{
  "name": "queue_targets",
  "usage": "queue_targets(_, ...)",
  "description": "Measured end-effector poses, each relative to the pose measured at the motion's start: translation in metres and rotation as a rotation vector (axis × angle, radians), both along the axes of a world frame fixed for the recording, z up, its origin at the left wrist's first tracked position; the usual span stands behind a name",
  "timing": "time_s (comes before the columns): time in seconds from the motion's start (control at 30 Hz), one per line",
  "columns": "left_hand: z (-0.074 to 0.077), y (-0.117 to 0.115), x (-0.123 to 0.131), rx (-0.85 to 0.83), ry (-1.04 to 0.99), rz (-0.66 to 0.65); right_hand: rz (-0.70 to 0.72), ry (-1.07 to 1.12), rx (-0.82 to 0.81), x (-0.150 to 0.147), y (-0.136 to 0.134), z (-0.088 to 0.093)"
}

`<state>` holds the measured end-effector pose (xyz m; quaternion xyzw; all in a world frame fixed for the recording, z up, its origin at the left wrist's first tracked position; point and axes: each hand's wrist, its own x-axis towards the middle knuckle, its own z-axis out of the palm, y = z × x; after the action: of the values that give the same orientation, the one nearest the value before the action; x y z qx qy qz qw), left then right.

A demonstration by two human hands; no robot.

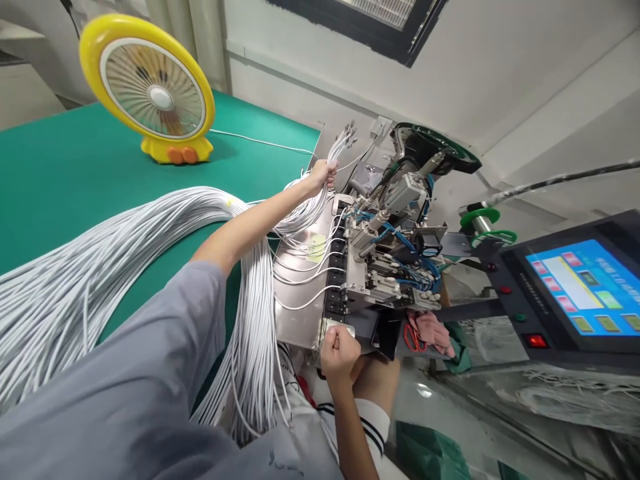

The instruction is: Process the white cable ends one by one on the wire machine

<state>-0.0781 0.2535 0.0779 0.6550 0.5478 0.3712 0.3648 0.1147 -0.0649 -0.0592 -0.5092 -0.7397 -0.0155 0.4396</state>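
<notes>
My left hand point(324, 175) reaches out over the far end of the machine and is closed round a bunch of white cables point(336, 150). Their ends, with small metal-looking tips, stick up past my fist. Near my lap, my right hand point(341, 350) is curled closed beside the near end of the black fixture row point(336, 280); whatever it may hold is hidden. Several single white cables curve across the metal plate point(300, 320) into that row. A large bundle of white cables point(255, 320) hangs over the table edge, left of the plate.
A yellow fan point(160, 99) stands on the green table point(45, 160), where more white cable point(150, 220) lies. Right of the fixtures are the machine's cylinders point(367, 233), a solder-like wire spool point(483, 223) and a lit control screen point(585, 287). Red-handled scissors point(414, 339) lie by a pink cloth point(433, 331).
</notes>
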Motion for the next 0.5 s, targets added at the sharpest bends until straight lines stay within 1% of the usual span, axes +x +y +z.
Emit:
queue_targets(0.03,0.008,-0.01,-0.001,0.038,-0.053,0.008,0.0,-0.002,0.004,0.0,0.0,0.0)
queue_targets(0.07,0.016,-0.023,-0.002,0.101,-0.208,0.008,0.002,-0.004,0.008,-0.001,0.0,0.0)
queue_targets(0.13,0.027,-0.057,-0.002,0.169,-0.402,-0.068,0.004,-0.007,0.011,-0.001,0.001,0.0)
queue_targets(0.2,0.032,-0.096,-0.002,0.194,-0.457,-0.19,0.004,-0.009,0.007,-0.002,0.0,0.001)
queue_targets(0.27,0.032,-0.133,-0.005,0.197,-0.399,-0.327,0.001,-0.008,0.002,-0.002,0.0,0.001)
queue_targets(0.33,0.031,-0.165,-0.01,0.237,-0.31,-0.474,-0.002,-0.003,-0.006,-0.003,-0.001,0.0)
queue_targets(0.37,0.031,-0.178,-0.012,0.274,-0.281,-0.51,-0.003,0.0,-0.015,-0.003,-0.001,0.0)
queue_targets(0.43,0.032,-0.198,-0.015,0.365,-0.203,-0.637,-0.008,0.017,-0.048,-0.005,-0.001,0.0)
queue_targets(0.5,0.035,-0.213,-0.015,0.417,-0.077,-0.771,-0.013,0.073,-0.103,-0.006,-0.001,0.003)
